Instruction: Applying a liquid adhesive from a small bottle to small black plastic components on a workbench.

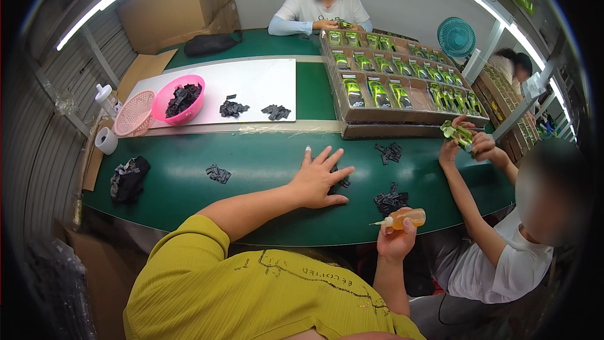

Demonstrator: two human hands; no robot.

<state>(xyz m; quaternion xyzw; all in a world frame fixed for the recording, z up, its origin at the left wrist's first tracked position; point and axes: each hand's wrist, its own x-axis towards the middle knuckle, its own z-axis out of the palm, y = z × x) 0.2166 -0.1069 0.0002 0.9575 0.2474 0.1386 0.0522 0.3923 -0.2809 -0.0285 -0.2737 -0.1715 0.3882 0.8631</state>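
My left hand (316, 179) lies with its fingers spread over a small pile of black pieces (343, 181) on the green table (277, 157); the palm hides part of that pile. My right hand (396, 244), near the front edge, is closed around a small dropper bottle (410, 217) of amber liquid, tilted so its thin tip points left. Just beyond the bottle sits another heap of black pieces (391, 200), and a further heap (389, 152) lies behind it. To the left of my forearm is one more small heap (218, 174).
A pink bowl (194, 110) of black pieces and a pink basket (136, 113) stand by a white board (264, 82). Dark cloth (129, 179) lies left. Back right, a cardboard display tray (358, 113) holds green packs. One co-worker (497, 239) handles a green pack (458, 133); another sits opposite.
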